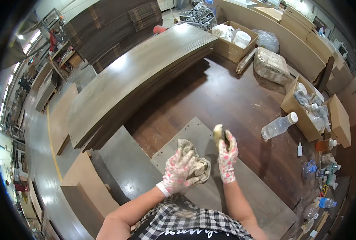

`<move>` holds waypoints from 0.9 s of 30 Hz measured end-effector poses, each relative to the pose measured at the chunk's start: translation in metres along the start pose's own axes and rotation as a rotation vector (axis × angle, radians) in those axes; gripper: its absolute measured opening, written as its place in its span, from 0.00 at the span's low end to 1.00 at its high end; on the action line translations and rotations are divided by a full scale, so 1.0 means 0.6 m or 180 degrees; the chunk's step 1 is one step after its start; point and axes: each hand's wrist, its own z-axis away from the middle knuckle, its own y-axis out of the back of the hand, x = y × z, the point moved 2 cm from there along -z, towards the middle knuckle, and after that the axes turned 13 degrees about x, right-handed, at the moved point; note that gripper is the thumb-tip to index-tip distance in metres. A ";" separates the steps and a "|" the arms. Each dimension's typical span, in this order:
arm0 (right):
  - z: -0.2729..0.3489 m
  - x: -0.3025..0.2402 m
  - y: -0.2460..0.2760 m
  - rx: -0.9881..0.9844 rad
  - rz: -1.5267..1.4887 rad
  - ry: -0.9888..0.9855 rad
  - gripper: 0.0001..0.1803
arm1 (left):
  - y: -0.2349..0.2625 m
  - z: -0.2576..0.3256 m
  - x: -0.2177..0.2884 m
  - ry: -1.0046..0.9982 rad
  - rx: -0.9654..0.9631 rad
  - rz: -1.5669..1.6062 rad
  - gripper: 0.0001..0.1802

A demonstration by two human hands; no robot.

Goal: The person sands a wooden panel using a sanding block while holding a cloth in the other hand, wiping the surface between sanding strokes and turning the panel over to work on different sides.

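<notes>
Both my hands wear white gloves with pink spots. My left hand [177, 172] presses on a crumpled, stained rag [202, 170], its fingers over the cloth, on a grey-brown flat panel [246, 192]. The panel lies at an angle in front of me, with small holes near its far end. My right hand [227, 157] is closed round a small, stained yellowish pad [218, 134] near the panel's far right edge. Its exact kind is hard to tell, as the fingers cover part of it.
A stack of similar panels [146, 72] stands at far left on the brown table [234, 96]. To the right are a clear bottle with a white lid [279, 125], an open carton of bottles [296, 102], a small white squeeze bottle [299, 149] and a plastic-wrapped block [271, 65].
</notes>
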 end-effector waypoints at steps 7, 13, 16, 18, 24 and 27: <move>0.007 -0.019 0.002 -0.0221 -0.0289 -0.0045 0.24 | -0.088 -0.123 -0.061 -0.0014 -0.0024 -0.0473 0.32; 0.000 -0.007 0.011 -0.0046 -0.0173 0.0032 0.25 | -0.069 -0.130 -0.064 0.0284 -0.0239 -0.0386 0.35; 0.004 -0.024 0.002 -0.0109 0.0007 0.0160 0.25 | -0.053 -0.140 -0.073 0.0127 -0.0279 -0.0580 0.32; 0.010 -0.007 -0.005 -0.0033 -0.0288 0.0105 0.26 | -0.069 -0.178 -0.091 0.0172 -0.0245 -0.0243 0.31; 0.004 -0.011 0.014 -0.0046 -0.0118 0.0083 0.26 | -0.056 -0.152 -0.076 0.0075 -0.0051 -0.0236 0.29; 0.006 -0.023 0.003 -0.0119 -0.0317 -0.0194 0.27 | -0.054 -0.174 -0.085 0.0104 -0.0382 -0.0041 0.33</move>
